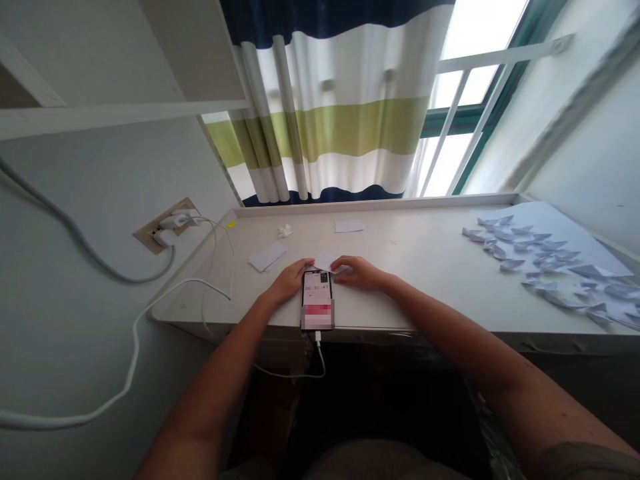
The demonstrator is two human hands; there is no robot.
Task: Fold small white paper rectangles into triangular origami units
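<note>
A small piece of white paper point(324, 260) lies on the white desk between my hands, just beyond a phone. My left hand point(291, 280) has its fingers closed at the paper's left edge. At the right edge, the curled fingers of my right hand point(361, 272) pinch a raised part of the same paper. The phone point(318, 292) rests near the desk's front edge with its screen lit, showing a timer, and a white cable point(319, 339) is plugged into its lower end. My fingers partly hide the paper's sides.
Several folded paper boats point(543, 247) stand at the right of the desk point(425, 267), some on a large white sheet. Stacked paper slips point(269, 257) lie left, another slip point(349, 227) and a crumpled scrap point(285, 231) at the back. Cables run from a wall socket point(167, 225).
</note>
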